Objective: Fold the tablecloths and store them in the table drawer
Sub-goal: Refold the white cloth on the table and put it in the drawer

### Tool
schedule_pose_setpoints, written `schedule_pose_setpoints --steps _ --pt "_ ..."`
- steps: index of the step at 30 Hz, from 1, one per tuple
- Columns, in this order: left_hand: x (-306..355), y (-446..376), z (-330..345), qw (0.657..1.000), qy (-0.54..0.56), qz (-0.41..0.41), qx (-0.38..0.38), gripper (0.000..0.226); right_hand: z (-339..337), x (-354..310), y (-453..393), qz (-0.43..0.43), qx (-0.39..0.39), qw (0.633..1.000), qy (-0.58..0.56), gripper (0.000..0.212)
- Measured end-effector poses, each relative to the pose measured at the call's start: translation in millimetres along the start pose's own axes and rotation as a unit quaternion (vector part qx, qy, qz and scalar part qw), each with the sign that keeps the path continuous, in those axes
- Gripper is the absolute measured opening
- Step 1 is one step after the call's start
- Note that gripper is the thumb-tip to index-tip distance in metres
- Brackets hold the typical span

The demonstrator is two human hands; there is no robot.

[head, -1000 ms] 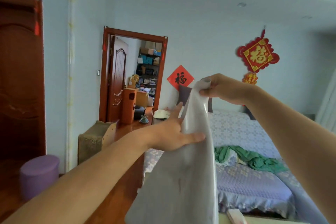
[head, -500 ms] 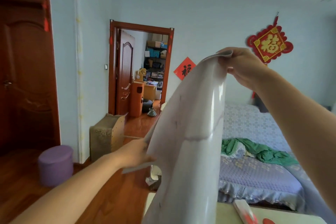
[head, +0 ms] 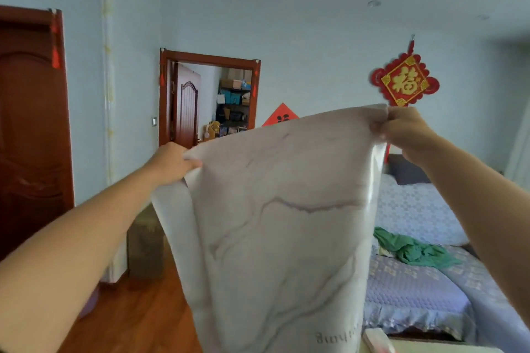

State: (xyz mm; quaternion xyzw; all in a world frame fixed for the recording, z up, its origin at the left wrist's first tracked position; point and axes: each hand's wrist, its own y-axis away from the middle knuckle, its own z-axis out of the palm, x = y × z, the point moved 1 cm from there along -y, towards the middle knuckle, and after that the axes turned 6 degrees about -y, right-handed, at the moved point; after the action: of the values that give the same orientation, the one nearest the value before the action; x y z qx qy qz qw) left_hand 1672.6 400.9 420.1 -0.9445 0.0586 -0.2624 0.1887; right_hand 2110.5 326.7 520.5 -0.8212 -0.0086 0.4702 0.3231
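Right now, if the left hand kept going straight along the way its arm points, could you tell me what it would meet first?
Probably nothing close. The left hand, gripping the tablecloth corner, points up and forward toward the open doorway. The space between looks free, though depth is hard to judge here.

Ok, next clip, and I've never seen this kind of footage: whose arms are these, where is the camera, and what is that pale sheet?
There is no robot here. A person wears a wide-angle camera on the head, so you look out along their own bare arms. The left hand and the right hand each pinch a top corner of a white marble-patterned tablecloth, held up in the air and hanging down. Behind it are a bed with a green cloth lying on it, and an open doorway.
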Motion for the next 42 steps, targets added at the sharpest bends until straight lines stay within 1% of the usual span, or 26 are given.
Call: schedule_pose_setpoints --steps 3,5,6,7,9,10,11,12,13,15,16,17,19,20,21,22,23,25,26,27,29,30,32,34,38,42 --pt "38 -18 -46 0.997 -0.054 0.061 -0.015 0.039 -25 12 -9 0.038 0.032 0.992 0.117 0.039" --pt "60 -14 -51 0.988 -0.087 0.116 -0.053 0.033 -36 11 -5 0.049 0.011 0.966 0.253 0.054" --pt "72 -7 -46 0.982 -0.098 0.140 -0.078 0.027 -35 7 0 0.031 -0.004 0.947 0.320 0.062" --pt "85 -1 -37 0.975 -0.109 0.162 -0.101 0.024 -28 -2 9 -0.021 -0.028 0.928 0.371 0.074" --pt "116 12 -19 0.959 -0.133 0.216 -0.127 0.025 10 -25 36 -0.179 -0.104 0.891 0.405 0.091" --pt "132 17 -13 0.952 -0.140 0.241 -0.123 0.028 36 -34 54 -0.241 -0.150 0.871 0.402 0.090" --pt "145 19 -9 0.947 -0.140 0.264 -0.114 0.028 61 -37 70 -0.269 -0.188 0.858 0.396 0.087" --pt "158 24 -9 0.942 -0.140 0.284 -0.106 0.028 83 -35 82 -0.264 -0.203 0.862 0.381 0.081" --pt "168 26 -9 0.939 -0.142 0.299 -0.099 0.027 94 -28 84 -0.240 -0.192 0.886 0.348 0.070" --pt "175 33 -13 0.930 -0.145 0.320 -0.103 0.022 96 -19 81 -0.201 -0.136 0.935 0.257 0.038" --pt "170 36 -16 0.931 -0.134 0.324 -0.106 0.015 92 -16 81 -0.202 -0.124 0.944 0.231 0.026" --pt "159 40 -18 0.932 -0.121 0.325 -0.102 0.007 87 -16 81 -0.209 -0.121 0.947 0.212 0.021" --pt "125 48 -17 0.953 -0.060 0.282 -0.091 0.045 79 -12 82 -0.211 -0.126 0.954 0.173 0.029" --pt "105 53 -12 0.967 0.011 0.244 -0.076 0.060 74 -10 82 -0.211 -0.127 0.957 0.152 0.036" --pt "88 58 -5 0.974 0.096 0.200 -0.046 0.067 69 -9 82 -0.213 -0.132 0.959 0.135 0.043" --pt "76 62 4 0.969 0.193 0.155 -0.022 0.067 65 -10 82 -0.216 -0.141 0.959 0.122 0.047" --pt "68 64 14 0.950 0.293 0.108 -0.015 0.064 63 -11 80 -0.219 -0.153 0.958 0.108 0.050" --pt "70 69 30 0.889 0.449 0.047 -0.072 0.045 62 -16 80 -0.226 -0.176 0.954 0.091 0.052" --pt "75 71 36 0.870 0.481 0.035 -0.102 0.032 64 -18 81 -0.225 -0.187 0.953 0.083 0.051" --pt "82 74 39 0.868 0.482 0.032 -0.114 0.023 66 -19 82 -0.226 -0.198 0.950 0.079 0.051" --pt "94 77 40 0.894 0.439 0.051 -0.075 0.025 67 -19 85 -0.239 -0.199 0.947 0.077 0.044" --pt "98 77 40 0.901 0.427 0.062 -0.053 0.027 66 -18 85 -0.243 -0.183 0.949 0.082 0.036" --pt "107 80 38 0.894 0.443 0.065 -0.036 0.026 61 -18 88 -0.239 -0.152 0.955 0.084 0.019" --pt "114 82 36 0.873 0.479 0.073 -0.052 0.025 60 -25 90 -0.229 -0.150 0.959 0.078 0.019" --pt "136 87 34 0.853 0.503 0.108 -0.084 0.027 70 -44 97 -0.242 -0.190 0.939 0.154 0.029" --pt "135 86 30 0.833 0.521 0.083 -0.166 0.028 63 -43 93 -0.181 -0.156 0.969 0.061 0.039"
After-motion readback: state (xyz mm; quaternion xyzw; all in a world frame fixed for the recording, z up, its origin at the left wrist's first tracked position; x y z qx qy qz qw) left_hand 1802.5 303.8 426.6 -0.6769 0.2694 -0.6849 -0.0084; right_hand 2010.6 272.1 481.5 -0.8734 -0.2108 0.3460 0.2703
